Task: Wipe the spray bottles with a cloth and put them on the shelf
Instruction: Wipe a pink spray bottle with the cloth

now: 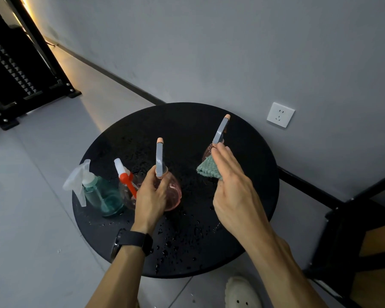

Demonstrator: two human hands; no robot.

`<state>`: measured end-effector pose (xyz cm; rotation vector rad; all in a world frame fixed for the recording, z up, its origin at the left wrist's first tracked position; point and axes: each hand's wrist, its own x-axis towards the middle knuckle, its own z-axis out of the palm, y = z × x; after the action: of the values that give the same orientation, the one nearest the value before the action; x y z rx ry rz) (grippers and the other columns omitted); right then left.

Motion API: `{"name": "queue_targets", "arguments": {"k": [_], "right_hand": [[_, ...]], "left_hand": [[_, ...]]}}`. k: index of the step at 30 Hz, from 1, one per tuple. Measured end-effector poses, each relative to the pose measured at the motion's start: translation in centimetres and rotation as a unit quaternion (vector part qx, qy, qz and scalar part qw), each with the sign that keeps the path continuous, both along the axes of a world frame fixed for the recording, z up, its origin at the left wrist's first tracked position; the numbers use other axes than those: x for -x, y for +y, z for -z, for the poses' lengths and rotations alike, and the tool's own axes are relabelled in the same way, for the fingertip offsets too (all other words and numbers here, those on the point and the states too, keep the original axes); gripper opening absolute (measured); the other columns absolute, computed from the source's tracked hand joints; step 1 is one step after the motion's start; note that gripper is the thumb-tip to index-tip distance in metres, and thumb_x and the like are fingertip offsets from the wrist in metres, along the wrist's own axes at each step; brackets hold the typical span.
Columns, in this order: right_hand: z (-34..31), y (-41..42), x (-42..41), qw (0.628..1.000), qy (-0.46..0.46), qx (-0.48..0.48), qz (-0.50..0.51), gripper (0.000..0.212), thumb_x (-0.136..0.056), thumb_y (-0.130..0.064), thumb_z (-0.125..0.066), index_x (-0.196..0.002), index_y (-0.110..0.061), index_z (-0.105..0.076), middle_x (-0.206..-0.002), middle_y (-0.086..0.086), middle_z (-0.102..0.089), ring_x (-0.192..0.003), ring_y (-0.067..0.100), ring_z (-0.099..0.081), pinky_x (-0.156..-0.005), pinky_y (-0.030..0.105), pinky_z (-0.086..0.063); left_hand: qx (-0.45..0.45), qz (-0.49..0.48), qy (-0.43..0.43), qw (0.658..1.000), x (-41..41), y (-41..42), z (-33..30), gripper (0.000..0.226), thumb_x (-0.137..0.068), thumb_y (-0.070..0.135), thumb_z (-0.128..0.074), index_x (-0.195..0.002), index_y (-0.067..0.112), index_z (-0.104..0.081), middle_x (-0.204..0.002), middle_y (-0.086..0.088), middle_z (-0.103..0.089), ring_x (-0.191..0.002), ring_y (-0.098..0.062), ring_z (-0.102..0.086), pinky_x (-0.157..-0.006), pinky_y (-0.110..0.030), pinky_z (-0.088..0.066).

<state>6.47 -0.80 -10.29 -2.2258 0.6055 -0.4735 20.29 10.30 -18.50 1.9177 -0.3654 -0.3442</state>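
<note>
Several spray bottles stand on a round black table [187, 121] wet with droplets. My left hand [150, 196] grips a pink round bottle [173, 194] by its neck, below its grey nozzle. My right hand [229, 181] holds a green cloth [208, 168] against a second pink bottle [207, 152] with a grey nozzle, further back on the right. A teal bottle [102, 196] with a clear trigger stands at the table's left. Beside it is a clear bottle with a red and white trigger [126, 176], partly hidden behind my left hand.
A grey wall with a white socket [280, 114] rises behind the table. A black metal frame [27, 70] stands at the far left on the grey floor. A dark shelf unit [353, 241] with wooden boards is at the right. A white shoe [242, 292] shows below the table.
</note>
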Motion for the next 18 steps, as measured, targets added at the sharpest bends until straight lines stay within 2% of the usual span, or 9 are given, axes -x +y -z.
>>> {"name": "queue_targets", "arguments": {"k": [5,9,13,15,17,18], "right_hand": [[0.2,0.1,-0.1,1.000,0.002,0.005,-0.002,0.068,-0.093,0.014,-0.032,-0.153,-0.016,-0.021,-0.161,-0.010,-0.013,-0.145,-0.004,-0.004,-0.113,0.007,-0.003],[0.2,0.1,-0.2,1.000,0.002,0.005,-0.004,0.067,-0.093,0.013,-0.031,-0.153,-0.016,-0.021,-0.161,-0.010,-0.014,-0.145,-0.003,-0.004,-0.113,0.007,-0.003],[0.3,0.2,-0.2,1.000,0.002,0.002,-0.006,0.067,-0.093,0.013,-0.031,-0.153,-0.017,-0.021,-0.160,-0.010,-0.014,-0.146,-0.003,-0.004,-0.116,0.012,-0.006],[0.3,0.3,-0.3,1.000,0.000,0.001,-0.008,0.067,-0.093,0.013,-0.032,-0.152,-0.016,-0.021,-0.161,-0.010,-0.014,-0.146,-0.003,-0.004,-0.118,0.016,-0.008],[0.3,0.4,-0.4,1.000,0.002,-0.001,-0.010,0.067,-0.093,0.013,-0.032,-0.153,-0.016,-0.020,-0.161,-0.009,-0.013,-0.146,-0.003,-0.003,-0.120,0.019,-0.010],[0.4,0.4,-0.5,1.000,0.003,0.000,-0.012,0.067,-0.093,0.013,-0.031,-0.153,-0.016,-0.020,-0.161,-0.010,-0.013,-0.146,-0.003,-0.003,-0.120,0.019,-0.010]], "left_hand": [[-0.007,0.006,0.006,1.000,-0.5,-0.3,0.6,0.034,-0.101,0.038,-0.051,-0.134,0.028,-0.050,-0.122,0.001,-0.064,-0.117,-0.019,-0.059,-0.105,-0.045,-0.046],[-0.014,0.021,0.007,1.000,-0.7,-0.5,1.1,0.028,-0.103,0.037,-0.047,-0.130,0.032,-0.047,-0.124,0.003,-0.060,-0.115,-0.016,-0.057,-0.102,-0.039,-0.044],[-0.029,0.021,-0.006,0.999,-1.2,-0.8,1.4,0.035,-0.103,0.037,-0.045,-0.137,0.026,-0.044,-0.122,0.001,-0.060,-0.114,-0.018,-0.056,-0.101,-0.039,-0.044],[-0.041,0.032,0.003,0.999,-1.2,-1.0,1.3,0.048,-0.104,0.037,-0.042,-0.150,0.027,-0.031,-0.135,0.001,-0.054,-0.124,-0.020,-0.051,-0.106,-0.038,-0.039],[-0.048,0.039,0.011,0.998,-1.1,-1.1,1.2,0.063,-0.105,0.040,-0.039,-0.158,0.030,-0.008,-0.158,-0.005,-0.036,-0.144,-0.025,-0.035,-0.118,-0.044,-0.028],[-0.050,0.037,0.011,0.998,-1.1,-1.2,1.2,0.066,-0.104,0.042,-0.039,-0.158,0.032,-0.001,-0.161,-0.010,-0.029,-0.148,-0.028,-0.028,-0.121,-0.048,-0.024]]}}
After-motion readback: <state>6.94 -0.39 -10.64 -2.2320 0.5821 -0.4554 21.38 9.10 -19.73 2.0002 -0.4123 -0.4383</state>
